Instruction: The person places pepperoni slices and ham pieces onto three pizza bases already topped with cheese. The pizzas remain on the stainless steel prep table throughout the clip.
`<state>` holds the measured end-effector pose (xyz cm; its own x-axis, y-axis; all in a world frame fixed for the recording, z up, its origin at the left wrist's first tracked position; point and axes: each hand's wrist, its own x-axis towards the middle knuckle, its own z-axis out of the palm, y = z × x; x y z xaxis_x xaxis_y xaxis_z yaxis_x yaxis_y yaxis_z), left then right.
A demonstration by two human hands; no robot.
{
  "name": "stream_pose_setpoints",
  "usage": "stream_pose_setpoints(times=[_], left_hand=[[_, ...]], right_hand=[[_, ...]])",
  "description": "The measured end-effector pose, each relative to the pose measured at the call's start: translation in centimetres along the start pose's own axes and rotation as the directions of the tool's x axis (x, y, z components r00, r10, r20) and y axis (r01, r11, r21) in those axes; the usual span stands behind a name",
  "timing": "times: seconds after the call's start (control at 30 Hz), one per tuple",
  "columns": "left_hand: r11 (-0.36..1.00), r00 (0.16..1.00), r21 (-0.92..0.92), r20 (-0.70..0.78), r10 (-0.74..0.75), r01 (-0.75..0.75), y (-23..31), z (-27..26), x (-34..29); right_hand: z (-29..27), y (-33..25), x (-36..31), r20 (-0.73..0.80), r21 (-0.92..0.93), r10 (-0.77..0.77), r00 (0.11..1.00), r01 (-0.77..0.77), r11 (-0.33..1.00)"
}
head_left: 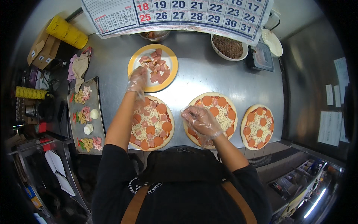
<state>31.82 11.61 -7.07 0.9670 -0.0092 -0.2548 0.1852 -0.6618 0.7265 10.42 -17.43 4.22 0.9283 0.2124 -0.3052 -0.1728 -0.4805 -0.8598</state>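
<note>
My left hand (138,79), in a clear plastic glove, is over the left side of a yellow-rimmed plate (172,75). Its fingers are bunched beside the cut ham pieces (159,67); whatever they hold is hidden. Over the middle pizza (228,118) hovers my right hand (201,120), gloved too, its fingers pinched together with their contents out of sight. That pizza carries shredded cheese, pepperoni slices and a little ham. Below my left forearm lies a pizza (158,121) scattered with pepperoni and ham squares. The pizza at the right (260,127) shows cheese and pepperoni.
At left, a metal tray (76,128) bears small piles of toppings and white egg-like pieces. A bowl of brown crumbled topping (229,48) and a lidded plastic container (262,56) stand at the back right. A calendar (179,16) hangs over the steel counter's (201,72) far edge.
</note>
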Motion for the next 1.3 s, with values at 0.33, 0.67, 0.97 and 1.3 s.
stream_pose_setpoints(times=[0.33,0.67,0.97,1.3], left_hand=[[0.108,0.977,-0.974,0.19,-0.098,0.2,2.5,-1.0,-6.1],[0.3,0.99,-0.95,0.051,-0.133,0.089,-2.0,-6.3,-8.5],[0.944,0.965,0.229,0.05,-0.256,0.239,-0.5,-6.5,-7.6],[0.828,0.905,0.492,0.162,-0.393,0.271,4.0,-4.6,-6.9]], right_hand=[[1.4,-0.2,4.6,-0.071,0.135,0.038,0.997,-0.028,0.99],[5.1,0.4,12.1,-0.221,-0.325,-0.457,0.862,0.377,0.867],[7.3,-2.2,18.0,0.118,-0.595,-0.48,0.869,0.449,0.666],[6.2,-0.7,17.8,-0.097,-0.406,-0.582,0.807,0.502,0.764]])
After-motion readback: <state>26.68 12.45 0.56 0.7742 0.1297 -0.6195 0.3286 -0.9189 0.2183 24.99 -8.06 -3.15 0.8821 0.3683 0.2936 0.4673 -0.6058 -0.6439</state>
